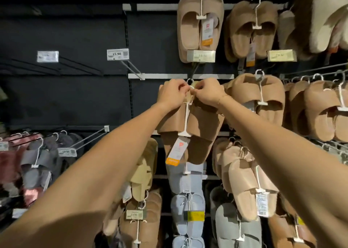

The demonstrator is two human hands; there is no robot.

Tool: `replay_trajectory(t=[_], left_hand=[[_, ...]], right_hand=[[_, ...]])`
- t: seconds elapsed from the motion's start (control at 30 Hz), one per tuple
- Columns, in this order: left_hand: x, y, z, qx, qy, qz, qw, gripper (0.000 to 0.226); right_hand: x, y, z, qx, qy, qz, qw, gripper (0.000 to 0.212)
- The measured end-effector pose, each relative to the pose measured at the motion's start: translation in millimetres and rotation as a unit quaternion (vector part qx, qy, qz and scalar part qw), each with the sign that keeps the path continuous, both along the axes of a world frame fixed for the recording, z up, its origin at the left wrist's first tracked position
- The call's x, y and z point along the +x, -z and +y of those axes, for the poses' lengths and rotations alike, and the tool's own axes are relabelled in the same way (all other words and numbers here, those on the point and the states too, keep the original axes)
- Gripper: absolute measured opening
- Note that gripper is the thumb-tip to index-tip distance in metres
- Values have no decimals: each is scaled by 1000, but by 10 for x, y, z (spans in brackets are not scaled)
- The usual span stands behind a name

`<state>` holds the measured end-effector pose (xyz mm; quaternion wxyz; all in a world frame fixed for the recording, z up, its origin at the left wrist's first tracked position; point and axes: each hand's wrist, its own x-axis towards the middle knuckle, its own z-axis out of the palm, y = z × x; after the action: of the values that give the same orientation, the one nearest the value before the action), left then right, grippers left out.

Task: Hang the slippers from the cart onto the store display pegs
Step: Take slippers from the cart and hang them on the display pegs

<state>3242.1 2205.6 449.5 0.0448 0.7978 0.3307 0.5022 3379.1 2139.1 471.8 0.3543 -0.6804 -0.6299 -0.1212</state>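
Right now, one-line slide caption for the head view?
Both hands, left hand and right hand, hook brown slippers by their white hanger onto a display peg.

Two hands: left hand [172,95], right hand [209,93]. One brown slipper pair [199,132] held. Six shelf price labels [117,54]. Two empty pegs [131,68].

Smooth foam, matt plastic and fuzzy cloth on a dark display wall.

We see the tan moulded slide slippers [199,127] looking like smooth, matt foam, clipped on a thin white plastic hanger [185,119] with a glossy white-and-orange paper tag [176,152]. The pale blue slippers [186,185] look like soft cloth, the cream slippers [327,17] fluffy, the black back panel [71,97] matt.
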Motion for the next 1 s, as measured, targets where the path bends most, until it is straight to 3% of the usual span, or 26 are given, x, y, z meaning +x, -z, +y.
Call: replay_trajectory(t=[0.13,0.3,0.4,0.7,0.83,1.0], left_hand=[[-255,-47,314,-11,-30,-14,999,20],[-911,-139,683,-29,-138,-1,990,35],[-1360,-217,987,-41,-120,-43,991,24],[-2023,-514,1601,-33,-88,-183,979,25],[-2012,-630,1677,-26,-112,-189,975,13],[-1900,-673,1796,-55,-94,-217,970,18]], right_hand=[[-215,-122,457,5,-25,-1,1000,31],[-745,-228,981,34,-73,9,997,29],[-1082,-324,1277,44,-119,19,992,30],[-1799,-652,1834,101,-121,-35,987,29],[-1860,-751,1951,129,-99,-53,985,35],[-1885,-741,2065,165,-26,-88,982,27]])
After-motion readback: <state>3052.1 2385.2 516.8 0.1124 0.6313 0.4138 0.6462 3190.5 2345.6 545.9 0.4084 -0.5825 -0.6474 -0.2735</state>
